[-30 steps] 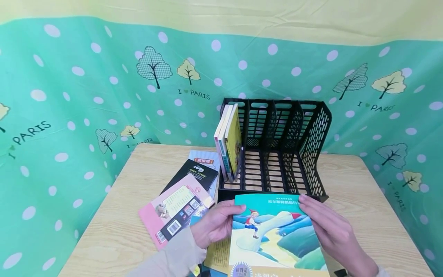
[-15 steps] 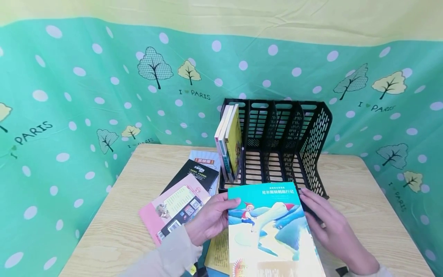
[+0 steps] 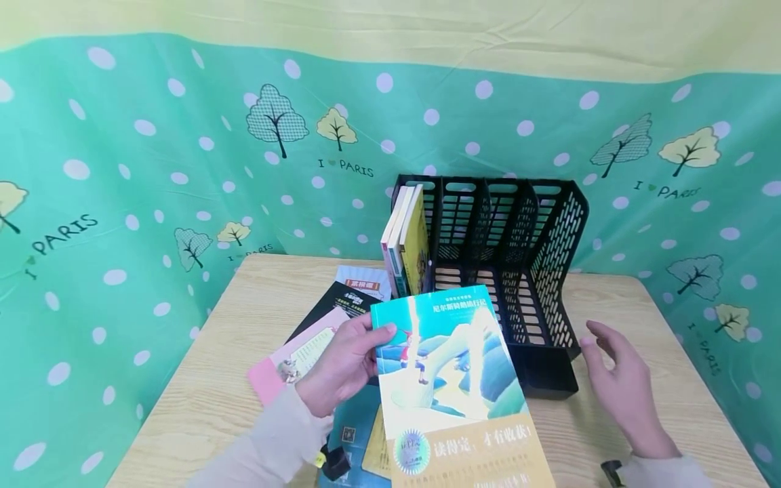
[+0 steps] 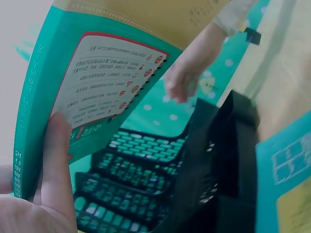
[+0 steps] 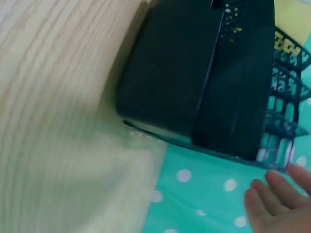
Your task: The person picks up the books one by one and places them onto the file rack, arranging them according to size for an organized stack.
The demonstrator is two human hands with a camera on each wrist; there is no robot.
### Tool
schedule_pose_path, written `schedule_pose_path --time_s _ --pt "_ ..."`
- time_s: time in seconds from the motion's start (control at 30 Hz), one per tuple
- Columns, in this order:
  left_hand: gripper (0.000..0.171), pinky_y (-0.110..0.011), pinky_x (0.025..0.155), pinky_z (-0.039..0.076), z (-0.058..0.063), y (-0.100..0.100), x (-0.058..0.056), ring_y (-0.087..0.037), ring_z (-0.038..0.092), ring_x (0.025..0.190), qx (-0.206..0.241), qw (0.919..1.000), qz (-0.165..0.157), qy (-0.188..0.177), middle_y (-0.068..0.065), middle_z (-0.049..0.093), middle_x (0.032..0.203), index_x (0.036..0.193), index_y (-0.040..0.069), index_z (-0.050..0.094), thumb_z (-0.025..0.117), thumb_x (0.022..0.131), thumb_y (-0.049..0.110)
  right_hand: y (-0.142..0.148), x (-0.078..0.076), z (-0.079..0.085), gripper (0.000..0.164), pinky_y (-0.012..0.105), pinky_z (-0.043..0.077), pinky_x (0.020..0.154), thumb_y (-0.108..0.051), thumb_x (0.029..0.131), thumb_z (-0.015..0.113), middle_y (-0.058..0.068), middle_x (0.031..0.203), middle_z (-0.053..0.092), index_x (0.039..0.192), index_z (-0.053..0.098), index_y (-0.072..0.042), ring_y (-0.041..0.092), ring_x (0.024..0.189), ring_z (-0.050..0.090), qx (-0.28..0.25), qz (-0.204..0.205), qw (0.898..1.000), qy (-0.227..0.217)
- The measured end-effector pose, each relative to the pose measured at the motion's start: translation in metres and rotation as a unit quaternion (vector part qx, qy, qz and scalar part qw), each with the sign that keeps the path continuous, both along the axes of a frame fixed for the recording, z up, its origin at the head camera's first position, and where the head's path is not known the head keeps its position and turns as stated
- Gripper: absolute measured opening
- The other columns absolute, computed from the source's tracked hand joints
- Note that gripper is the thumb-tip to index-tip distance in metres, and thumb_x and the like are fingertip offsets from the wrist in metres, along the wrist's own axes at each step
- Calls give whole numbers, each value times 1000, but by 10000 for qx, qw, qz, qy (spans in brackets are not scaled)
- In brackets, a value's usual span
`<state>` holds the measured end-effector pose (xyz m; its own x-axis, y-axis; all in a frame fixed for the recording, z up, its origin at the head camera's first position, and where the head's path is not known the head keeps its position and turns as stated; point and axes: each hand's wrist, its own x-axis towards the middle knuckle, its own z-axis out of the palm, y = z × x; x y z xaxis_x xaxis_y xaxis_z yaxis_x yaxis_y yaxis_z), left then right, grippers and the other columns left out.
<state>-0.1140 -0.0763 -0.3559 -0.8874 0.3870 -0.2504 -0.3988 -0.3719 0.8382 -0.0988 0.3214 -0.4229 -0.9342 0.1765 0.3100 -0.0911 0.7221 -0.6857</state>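
Note:
A teal picture book (image 3: 439, 379) with a goose and a rider on its cover is gripped by my left hand (image 3: 344, 362) at its upper left edge, thumb on the front. The left wrist view shows its spine and teal back cover (image 4: 102, 87), with fingers of that hand against it. My right hand (image 3: 622, 379) holds nothing, fingers loosely bent, just right of the black book rack (image 3: 543, 369). In the right wrist view the fingers of this hand (image 5: 277, 199) are near the rack's corner. The book hides part of the rack's left front.
Several thin books (image 3: 405, 237) stand in the rack's leftmost slot. Left of it lie a pink book (image 3: 274, 379), a black book (image 3: 332, 305) and a pale blue book (image 3: 366, 274). A blue book (image 3: 350, 420) lies partly under the held one. A patterned curtain (image 3: 305, 217) hangs behind the table.
My left hand has carried the teal book up and to the left, tilting it. The right hand has come off the book's right edge and moved right, beside the rack.

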Motion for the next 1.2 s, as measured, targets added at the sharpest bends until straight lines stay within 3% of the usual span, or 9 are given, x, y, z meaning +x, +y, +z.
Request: schedule_pose_path --time_s 0.07,0.23,0.43,0.67,0.7,0.8,0.93,1.2 --pt "41 -40 79 55 4 -4 -1 -26 68 95 -53 9999 99 103 -12 71 102 129 -3 49 60 95 16 4 -3 -3 51 65 38 91 -32 102 43 27 138 45 141 40 0 50 119 45 -163 -88 9990 -418" --pt "41 -30 71 57 13 -12 -4 -22 70 90 -172 9988 293 347 -10 71 99 129 -3 48 60 95 16 10 -8 -10 57 63 39 91 -38 102 38 28 138 43 142 36 2 49 120 44 -317 -145 9952 -917" --pt "41 -42 83 54 20 -17 -6 -28 66 100 -285 9974 362 550 -15 68 111 132 -2 46 57 97 16 11 -12 -15 58 61 39 91 -40 103 35 29 137 44 142 36 3 45 119 45 -356 -127 9931 -1108" --pt "36 -44 80 55 27 -21 -8 -29 69 93 -623 9939 609 680 -15 70 104 129 -1 49 56 97 14 8 -13 -21 60 62 40 90 -41 103 34 30 135 44 142 36 4 46 117 46 -565 -96 9900 -1289" --pt "36 -44 79 55 29 -22 -8 -29 69 92 -683 9928 677 713 -14 71 102 128 -1 50 57 97 14 8 -13 -22 60 60 41 90 -41 103 34 30 134 45 142 36 4 45 116 48 -579 -94 9897 -1308" --pt "35 -45 79 55 32 -24 -9 -28 69 91 -812 9890 850 896 -13 71 100 127 -2 51 57 96 14 9 -12 -24 57 33 50 88 -38 103 34 29 132 47 140 38 5 42 114 51 -642 -65 9894 -1302" --pt "34 -45 79 55 36 -27 -12 -28 69 92 -940 9820 1070 1238 -11 72 101 128 -1 53 56 97 13 10 -12 -27 53 4 42 69 -34 104 34 29 131 49 138 41 5 41 113 53 -704 3 9900 -1225" --pt "38 -45 75 56 44 -33 -16 -28 69 91 -1236 9633 1540 1819 -11 71 104 130 1 54 59 96 15 6 -14 -28 51 5 46 71 -32 104 33 28 131 49 136 44 6 41 113 53 -929 85 9887 -1174"
